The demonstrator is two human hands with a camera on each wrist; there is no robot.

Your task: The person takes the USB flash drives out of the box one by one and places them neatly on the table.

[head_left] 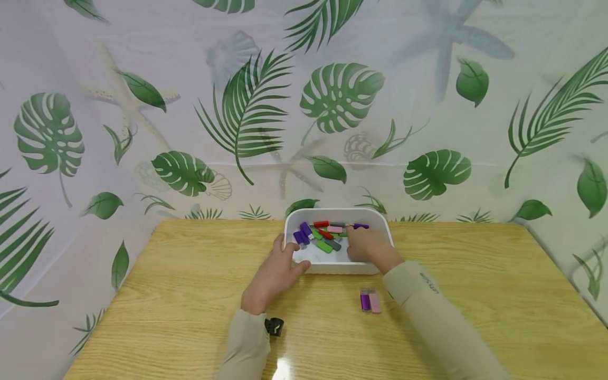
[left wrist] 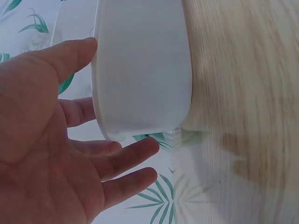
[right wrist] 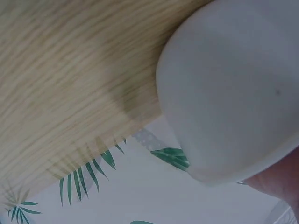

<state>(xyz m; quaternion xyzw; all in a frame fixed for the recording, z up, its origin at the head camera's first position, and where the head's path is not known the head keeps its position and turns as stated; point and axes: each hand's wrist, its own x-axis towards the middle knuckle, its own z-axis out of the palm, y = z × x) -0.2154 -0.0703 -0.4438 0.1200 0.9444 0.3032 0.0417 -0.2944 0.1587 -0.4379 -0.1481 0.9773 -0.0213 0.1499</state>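
A white plastic bin (head_left: 337, 268) holds several small USB flash drives, among them purple (head_left: 306, 230), red (head_left: 321, 224), green (head_left: 324, 246) and pink (head_left: 334, 229) ones. My left hand (head_left: 277, 269) rests at the bin's front left corner, its fingers loosely spread. In the left wrist view the thumb (left wrist: 86, 49) touches the rim. My right hand (head_left: 368, 244) reaches over the front right rim into the bin, index finger pointing down among the drives. I cannot tell whether it pinches one. The bin's wall hides most of this hand in the right wrist view.
In front of the bin, a purple flash drive (head_left: 364, 301) and a pink flash drive (head_left: 374, 302) lie side by side on the wooden table (head_left: 190, 295). A leaf-printed cloth (head_left: 266, 174) rises behind the table. A black device (head_left: 274, 326) is by the left wrist.
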